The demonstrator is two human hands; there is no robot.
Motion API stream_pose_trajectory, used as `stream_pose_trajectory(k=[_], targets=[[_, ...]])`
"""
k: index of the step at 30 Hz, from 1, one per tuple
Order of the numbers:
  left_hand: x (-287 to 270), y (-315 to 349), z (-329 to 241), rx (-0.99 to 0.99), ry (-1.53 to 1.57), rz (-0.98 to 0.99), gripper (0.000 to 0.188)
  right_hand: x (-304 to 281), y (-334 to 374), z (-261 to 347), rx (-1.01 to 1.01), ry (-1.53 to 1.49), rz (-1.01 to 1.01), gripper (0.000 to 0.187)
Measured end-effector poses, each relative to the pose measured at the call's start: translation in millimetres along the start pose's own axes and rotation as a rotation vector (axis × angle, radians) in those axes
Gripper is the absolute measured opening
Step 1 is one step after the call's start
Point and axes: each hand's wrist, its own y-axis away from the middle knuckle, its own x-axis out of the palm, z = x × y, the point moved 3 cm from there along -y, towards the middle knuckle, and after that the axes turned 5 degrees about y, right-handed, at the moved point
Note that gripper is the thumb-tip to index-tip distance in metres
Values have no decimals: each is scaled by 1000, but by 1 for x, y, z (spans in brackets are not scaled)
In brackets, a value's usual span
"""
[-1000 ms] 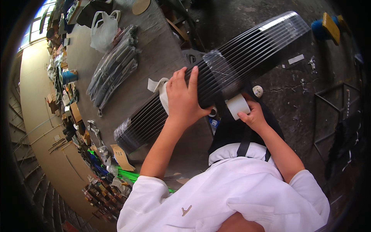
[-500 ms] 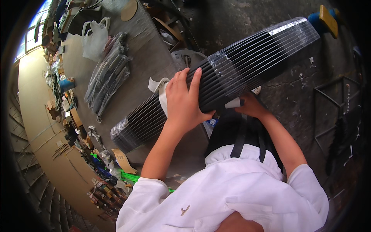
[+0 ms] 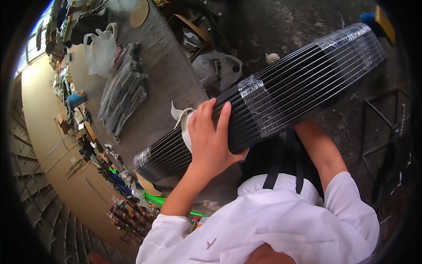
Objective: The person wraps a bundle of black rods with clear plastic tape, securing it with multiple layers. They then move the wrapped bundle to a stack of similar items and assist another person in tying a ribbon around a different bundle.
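Observation:
A long bundle of thin dark rods [image 3: 303, 88] slants across the view from the table edge up to the far right. Clear film wraps it at both ends and near the middle. My left hand [image 3: 211, 134] grips it from above, fingers over the far side and thumb on the near side. Beside that hand a white strip [image 3: 186, 134] loops around the rods, one loose end sticking up. My right forearm [image 3: 323, 149] passes beneath the bundle, which hides the hand and whatever it may hold.
The grey table [image 3: 162, 79] carries a white plastic bag [image 3: 100, 52] and a pile of plastic-wrapped dark pieces [image 3: 125, 90]. Another plastic bag [image 3: 217, 70] and an open cardboard box [image 3: 189, 33] lie beyond its edge. A metal frame [image 3: 380, 112] stands at right on the floor.
The bundle has shifted slightly right and its near side sits lower. My right hand, seen earlier beneath it by a white piece, has gone out of sight behind the rods. My left hand keeps its grip.

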Motion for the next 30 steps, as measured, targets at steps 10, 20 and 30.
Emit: stream_pose_trajectory(k=[10, 20, 30], targets=[[-6, -3, 4, -30, 22, -4, 111, 62, -61, 65, 43, -577, 639, 51], [-15, -60, 92, -93, 260, -58, 67, 76, -82, 79, 39, -626, 766, 53], [11, -83, 111, -451, 727, 41, 71, 77, -90, 69, -108, -681, 651, 2]])
